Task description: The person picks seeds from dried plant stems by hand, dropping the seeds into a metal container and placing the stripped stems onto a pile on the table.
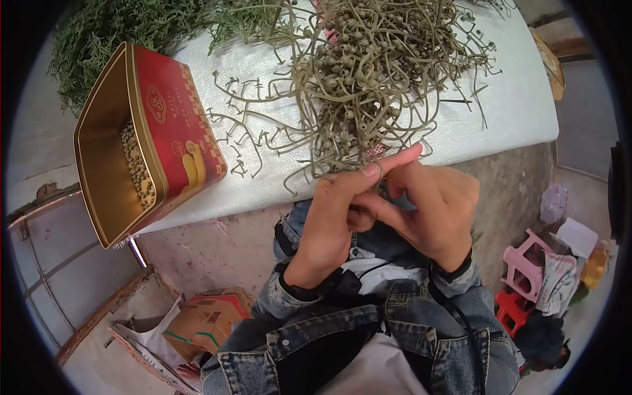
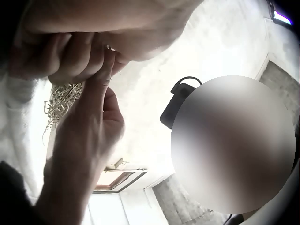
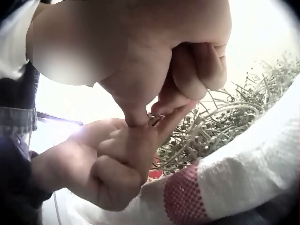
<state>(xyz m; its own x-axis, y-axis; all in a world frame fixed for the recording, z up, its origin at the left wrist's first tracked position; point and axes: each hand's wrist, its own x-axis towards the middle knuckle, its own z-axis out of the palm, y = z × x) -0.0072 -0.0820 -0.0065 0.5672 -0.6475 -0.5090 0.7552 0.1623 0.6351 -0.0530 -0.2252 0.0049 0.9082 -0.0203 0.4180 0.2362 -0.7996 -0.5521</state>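
My left hand [image 1: 324,227] and right hand [image 1: 442,203] meet at the near edge of the white sack surface [image 1: 507,128], in front of a heap of dried stems with round pods [image 1: 375,72]. Their fingertips come together around a small brownish bit of stem [image 3: 152,121], mostly hidden by the fingers. Thumb and fingers of each hand pinch at it, while a left finger points out straight past the right hand. On the left, a red and gold tin [image 1: 172,125] lies tipped on its side, with many loose round pods [image 1: 137,164] inside.
Loose thin stems [image 1: 247,125] lie scattered between tin and heap. Green feathery foliage [image 1: 158,26] covers the back left. Below the surface are a cardboard box [image 1: 207,322] on the left, and a pink stool [image 1: 523,266] and a red stool [image 1: 512,313] on the right.
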